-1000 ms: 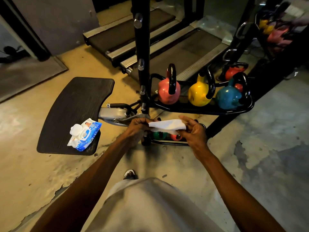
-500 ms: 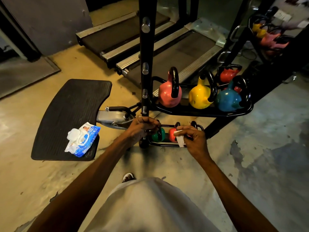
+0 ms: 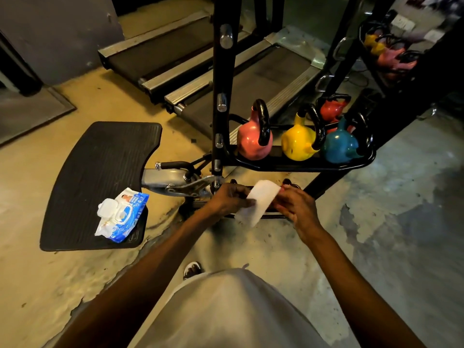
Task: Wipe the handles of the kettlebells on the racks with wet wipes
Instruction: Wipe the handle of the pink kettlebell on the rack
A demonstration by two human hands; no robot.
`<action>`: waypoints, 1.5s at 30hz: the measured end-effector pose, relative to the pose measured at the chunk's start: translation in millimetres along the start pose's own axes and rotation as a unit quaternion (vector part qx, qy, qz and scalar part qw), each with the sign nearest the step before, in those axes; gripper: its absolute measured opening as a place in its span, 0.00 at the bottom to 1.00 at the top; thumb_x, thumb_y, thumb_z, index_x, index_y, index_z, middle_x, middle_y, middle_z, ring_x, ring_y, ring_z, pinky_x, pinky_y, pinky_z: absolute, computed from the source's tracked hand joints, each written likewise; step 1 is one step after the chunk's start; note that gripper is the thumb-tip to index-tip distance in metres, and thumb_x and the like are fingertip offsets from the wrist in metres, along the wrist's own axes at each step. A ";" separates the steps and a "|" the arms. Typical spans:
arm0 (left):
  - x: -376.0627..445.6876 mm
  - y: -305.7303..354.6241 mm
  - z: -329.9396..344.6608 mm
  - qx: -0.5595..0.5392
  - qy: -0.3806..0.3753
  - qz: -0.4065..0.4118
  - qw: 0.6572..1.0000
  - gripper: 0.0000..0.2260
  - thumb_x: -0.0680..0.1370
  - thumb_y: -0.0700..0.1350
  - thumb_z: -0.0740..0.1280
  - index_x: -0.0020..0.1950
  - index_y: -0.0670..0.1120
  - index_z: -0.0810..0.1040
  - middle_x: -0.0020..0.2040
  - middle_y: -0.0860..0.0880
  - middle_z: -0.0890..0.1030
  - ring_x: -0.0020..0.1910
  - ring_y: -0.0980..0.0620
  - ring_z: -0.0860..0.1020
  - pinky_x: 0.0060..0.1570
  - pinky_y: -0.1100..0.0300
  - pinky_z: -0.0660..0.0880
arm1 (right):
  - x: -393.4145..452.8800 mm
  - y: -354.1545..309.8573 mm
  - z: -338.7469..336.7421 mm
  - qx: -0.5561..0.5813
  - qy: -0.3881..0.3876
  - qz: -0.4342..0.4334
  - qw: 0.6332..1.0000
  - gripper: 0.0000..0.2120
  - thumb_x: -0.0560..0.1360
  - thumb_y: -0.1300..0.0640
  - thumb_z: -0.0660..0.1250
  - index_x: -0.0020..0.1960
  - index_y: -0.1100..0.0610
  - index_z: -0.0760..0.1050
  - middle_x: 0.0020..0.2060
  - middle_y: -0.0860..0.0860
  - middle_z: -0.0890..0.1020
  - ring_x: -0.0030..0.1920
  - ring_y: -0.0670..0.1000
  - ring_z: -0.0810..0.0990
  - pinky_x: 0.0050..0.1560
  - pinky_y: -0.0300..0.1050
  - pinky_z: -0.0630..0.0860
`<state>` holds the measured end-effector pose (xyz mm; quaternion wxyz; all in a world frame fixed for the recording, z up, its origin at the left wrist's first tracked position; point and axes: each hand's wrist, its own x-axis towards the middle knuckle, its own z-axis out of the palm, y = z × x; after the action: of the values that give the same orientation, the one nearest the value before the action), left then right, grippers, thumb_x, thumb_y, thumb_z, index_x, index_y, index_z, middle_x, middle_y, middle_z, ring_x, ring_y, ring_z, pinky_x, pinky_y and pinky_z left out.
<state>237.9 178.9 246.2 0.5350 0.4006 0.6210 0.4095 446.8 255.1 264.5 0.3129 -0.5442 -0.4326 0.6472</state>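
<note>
At centre frame, the wet wipe [image 3: 259, 202], bunched in the right hand [image 3: 295, 205] half a second ago, now stretches flat between both hands; the left hand [image 3: 229, 199] pinches its lower-left edge, below the pink kettlebell [image 3: 252, 139] on the rack [image 3: 301, 167].

No legible text — print on the wipes pack [image 3: 122, 215] too blurred.

Pink kettlebell [image 3: 252, 141], yellow kettlebell [image 3: 297, 144], teal kettlebell [image 3: 339, 148], white wipe [image 3: 258, 202], black ribbed mat [image 3: 100, 172].
</note>
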 end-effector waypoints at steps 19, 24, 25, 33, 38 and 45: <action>-15.1 -6.9 -10.8 0.093 -0.071 0.032 0.993 0.21 0.74 0.33 0.77 0.63 0.48 0.79 0.56 0.43 0.85 0.54 0.50 0.85 0.51 0.57 0.84 | -9.2 44.1 5.2 -0.318 -0.118 -0.211 0.917 0.16 0.72 0.55 0.81 0.58 0.44 0.83 0.57 0.47 0.84 0.60 0.49 0.82 0.62 0.56 0.81; -14.8 -7.0 -3.3 0.152 -0.033 0.077 0.985 0.11 0.77 0.37 0.75 0.60 0.41 0.83 0.53 0.45 0.85 0.52 0.49 0.84 0.47 0.61 0.82 | -10.6 47.0 5.7 -0.311 -0.102 -0.207 0.922 0.11 0.75 0.55 0.78 0.58 0.52 0.85 0.55 0.48 0.85 0.57 0.47 0.83 0.58 0.44 0.81; -14.9 -7.1 -2.0 0.148 -0.027 0.075 0.986 0.08 0.78 0.37 0.74 0.57 0.41 0.84 0.52 0.44 0.85 0.52 0.48 0.83 0.47 0.61 0.81 | -11.1 45.7 5.6 -0.298 -0.105 -0.197 0.928 0.10 0.76 0.56 0.77 0.57 0.51 0.85 0.51 0.47 0.86 0.53 0.45 0.84 0.54 0.41 0.81; -16.3 -2.7 13.5 -0.042 0.026 -0.049 0.998 0.06 0.82 0.39 0.70 0.58 0.41 0.79 0.52 0.45 0.82 0.51 0.47 0.83 0.40 0.64 0.81 | -16.1 39.1 4.1 -0.111 -0.119 -0.057 0.985 0.13 0.80 0.60 0.71 0.63 0.61 0.81 0.54 0.54 0.87 0.52 0.52 0.88 0.43 0.45 0.85; -14.6 4.0 14.2 -0.071 0.004 -0.046 0.996 0.18 0.74 0.33 0.77 0.63 0.38 0.79 0.58 0.39 0.84 0.56 0.41 0.85 0.49 0.48 0.85 | -13.7 30.7 -7.8 0.008 -0.141 0.009 0.990 0.17 0.77 0.66 0.74 0.65 0.59 0.79 0.57 0.55 0.87 0.54 0.57 0.88 0.46 0.50 0.86; -11.3 5.6 32.3 -0.029 0.053 0.064 0.996 0.19 0.75 0.23 0.68 0.40 0.47 0.86 0.47 0.46 0.86 0.52 0.47 0.84 0.56 0.52 0.82 | -7.2 27.6 -30.5 -0.087 -0.151 -0.129 0.976 0.11 0.74 0.72 0.74 0.49 0.58 0.87 0.54 0.50 0.88 0.60 0.52 0.85 0.61 0.48 0.83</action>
<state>271.5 172.9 252.2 0.4854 0.4013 0.6095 0.4815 479.8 243.6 241.8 0.2758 -0.4048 -0.5962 0.6361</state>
